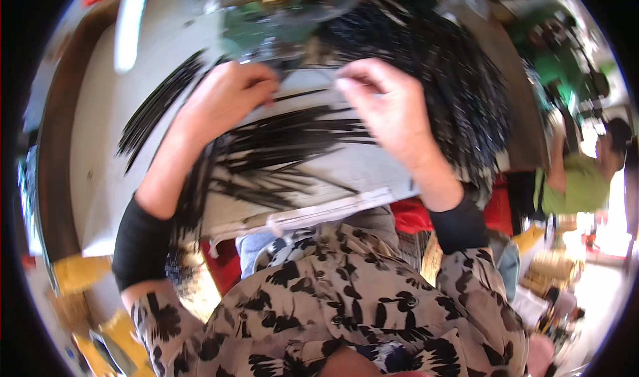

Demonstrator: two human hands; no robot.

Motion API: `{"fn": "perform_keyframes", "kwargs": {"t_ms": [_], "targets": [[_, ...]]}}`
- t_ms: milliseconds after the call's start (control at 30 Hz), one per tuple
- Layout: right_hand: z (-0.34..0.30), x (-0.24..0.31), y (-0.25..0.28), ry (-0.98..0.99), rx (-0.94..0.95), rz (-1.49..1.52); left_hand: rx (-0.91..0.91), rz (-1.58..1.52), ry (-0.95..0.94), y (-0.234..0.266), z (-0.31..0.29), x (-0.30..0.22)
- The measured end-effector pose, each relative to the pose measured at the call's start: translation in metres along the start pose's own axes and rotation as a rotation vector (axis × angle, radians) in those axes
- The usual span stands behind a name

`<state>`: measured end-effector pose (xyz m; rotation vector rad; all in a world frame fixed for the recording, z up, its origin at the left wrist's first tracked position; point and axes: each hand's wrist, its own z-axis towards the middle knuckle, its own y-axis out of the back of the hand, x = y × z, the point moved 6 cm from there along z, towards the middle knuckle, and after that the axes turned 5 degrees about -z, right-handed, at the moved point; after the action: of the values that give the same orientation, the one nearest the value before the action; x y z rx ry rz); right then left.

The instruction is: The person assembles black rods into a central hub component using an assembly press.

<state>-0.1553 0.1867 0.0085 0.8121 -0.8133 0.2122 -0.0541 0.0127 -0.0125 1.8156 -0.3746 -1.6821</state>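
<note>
Both hands are raised over a light work table, at the near side of a machine. My left hand (233, 92) is closed, thumb and fingers curled together near a blurred metal part (269, 51). My right hand (387, 97) pinches with thumb and forefinger at about the same height. A thin dark line runs between the two hands, too blurred to tell whether either holds it. Below them, thin black strips (279, 134) lie loosely across the table, some passing beneath my right wrist. More black strips (162, 107) lie slanting to the left of my left hand.
A large heap of black strands (452, 77) covers the table's right side and hangs over the near edge. A green machine base (233, 34) stands at the back. A raised brown rim (60, 131) borders the table's left. Another person (578, 174) in green is at the right.
</note>
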Motion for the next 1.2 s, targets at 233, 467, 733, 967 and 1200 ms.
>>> {"fn": "perform_keyframes", "kwargs": {"t_ms": [233, 467, 733, 967, 1200], "targets": [[-0.051, 0.003, 0.030, 0.351, -0.289, -0.183, 0.014, -0.116, 0.133, -0.003, 0.003, -0.006], [-0.034, -0.037, 0.079, 0.253, -0.331, -0.094, 0.036, -0.133, 0.206, -0.007, 0.003, 0.003], [-0.018, -0.054, 0.093, -0.066, -0.320, 0.467, 0.027, -0.238, 0.177, 0.000, 0.003, 0.001], [0.000, 0.003, 0.020, -0.233, 0.071, 0.569, 0.033, -0.441, 0.176, 0.005, 0.003, 0.007], [-0.037, -0.021, 0.005, -0.400, 0.145, 0.450, 0.010, -0.553, 0.153, 0.011, -0.008, 0.017]]}}
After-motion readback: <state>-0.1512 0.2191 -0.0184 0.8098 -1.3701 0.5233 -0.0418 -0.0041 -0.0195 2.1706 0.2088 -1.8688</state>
